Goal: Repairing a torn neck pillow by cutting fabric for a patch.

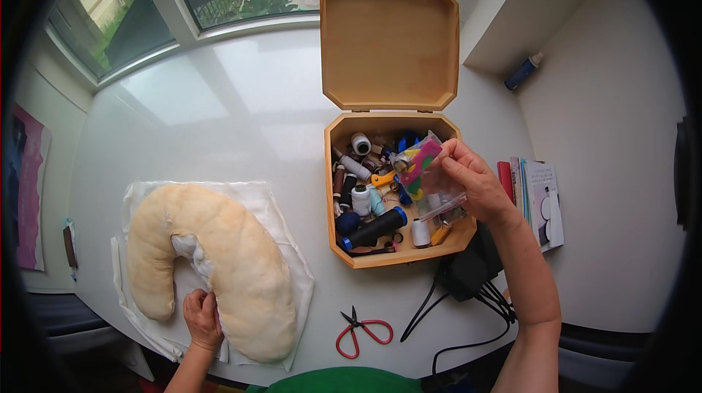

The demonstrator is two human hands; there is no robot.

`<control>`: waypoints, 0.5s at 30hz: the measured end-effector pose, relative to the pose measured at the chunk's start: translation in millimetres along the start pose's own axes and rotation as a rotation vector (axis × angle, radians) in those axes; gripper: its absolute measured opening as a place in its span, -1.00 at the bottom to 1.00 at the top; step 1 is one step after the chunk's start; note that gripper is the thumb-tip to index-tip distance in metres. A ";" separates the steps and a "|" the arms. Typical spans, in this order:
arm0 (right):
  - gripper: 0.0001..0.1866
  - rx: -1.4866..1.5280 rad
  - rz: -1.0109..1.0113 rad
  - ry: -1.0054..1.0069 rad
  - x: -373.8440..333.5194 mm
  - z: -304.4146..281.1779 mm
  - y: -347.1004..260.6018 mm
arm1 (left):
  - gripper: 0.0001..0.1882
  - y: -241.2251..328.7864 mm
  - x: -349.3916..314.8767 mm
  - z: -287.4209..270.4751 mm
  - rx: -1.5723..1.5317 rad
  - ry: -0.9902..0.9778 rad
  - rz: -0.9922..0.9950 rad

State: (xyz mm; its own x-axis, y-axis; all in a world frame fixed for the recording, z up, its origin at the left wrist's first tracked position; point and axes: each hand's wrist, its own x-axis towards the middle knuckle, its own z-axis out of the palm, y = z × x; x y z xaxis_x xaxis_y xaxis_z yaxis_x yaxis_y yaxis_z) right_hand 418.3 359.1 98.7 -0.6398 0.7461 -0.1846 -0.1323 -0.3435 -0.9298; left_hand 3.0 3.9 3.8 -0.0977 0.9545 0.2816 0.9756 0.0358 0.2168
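My left hand rests flat on the inner edge of a cream U-shaped pillow that lies on a white cloth at the table's front left. My right hand is raised over an open wooden sewing box and pinches a small clear plastic bag with bright pink, yellow and green pieces inside. The box holds several thread spools in white, black, blue and brown. Its hinged lid stands open behind it.
Red-handled scissors lie near the front edge between pillow and box. A black adapter with cables sits right of the box, books stand against the right wall, and a blue bottle lies on a ledge. A window runs along the back.
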 end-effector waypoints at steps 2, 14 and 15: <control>-0.89 0.036 0.001 -0.003 1.0 -1.3 2.0 | -0.70 -0.6 -0.8 -0.4 0.005 -0.006 -0.002; -0.89 -0.006 -0.076 0.031 4.6 2.6 8.8 | -0.69 -1.4 -1.4 0.7 0.011 0.000 -0.006; -0.88 0.019 -0.098 0.043 4.5 5.3 9.2 | -0.69 -1.1 -1.5 1.1 0.011 0.001 -0.005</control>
State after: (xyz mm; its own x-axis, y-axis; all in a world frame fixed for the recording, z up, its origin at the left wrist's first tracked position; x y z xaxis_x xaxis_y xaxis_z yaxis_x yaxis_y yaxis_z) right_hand 410.2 356.3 91.0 -0.5901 0.8002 -0.1073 -0.2067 -0.2782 -0.9380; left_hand 2.3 2.8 2.1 -0.1024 0.9541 0.2813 0.9771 0.0435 0.2081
